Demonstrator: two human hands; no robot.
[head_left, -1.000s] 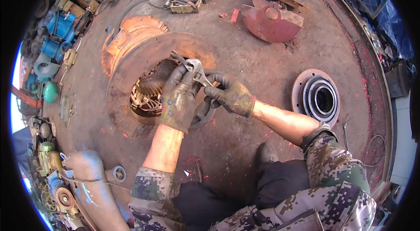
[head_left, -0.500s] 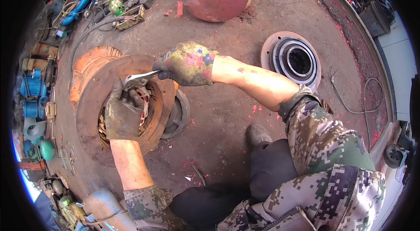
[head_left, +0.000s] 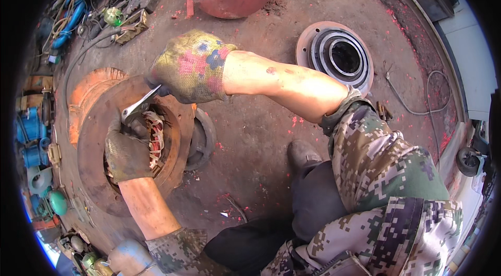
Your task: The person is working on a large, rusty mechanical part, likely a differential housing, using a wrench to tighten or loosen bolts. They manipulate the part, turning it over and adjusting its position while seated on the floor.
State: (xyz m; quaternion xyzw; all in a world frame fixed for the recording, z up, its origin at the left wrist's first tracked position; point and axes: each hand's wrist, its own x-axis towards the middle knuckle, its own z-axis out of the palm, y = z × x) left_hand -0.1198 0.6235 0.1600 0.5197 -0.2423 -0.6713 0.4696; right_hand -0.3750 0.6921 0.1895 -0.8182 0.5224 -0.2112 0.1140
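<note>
The wrench lies left of centre in the frame, over the opening of the rusty flanged housing. Right hand closed around its handle; left hand at its head, grip unclear. Recommended: seat the wrench squarely, pull steadily, avoid scraping the windings. Lettering: none legible on either.

Dusty brown floor, red-flecked
</note>
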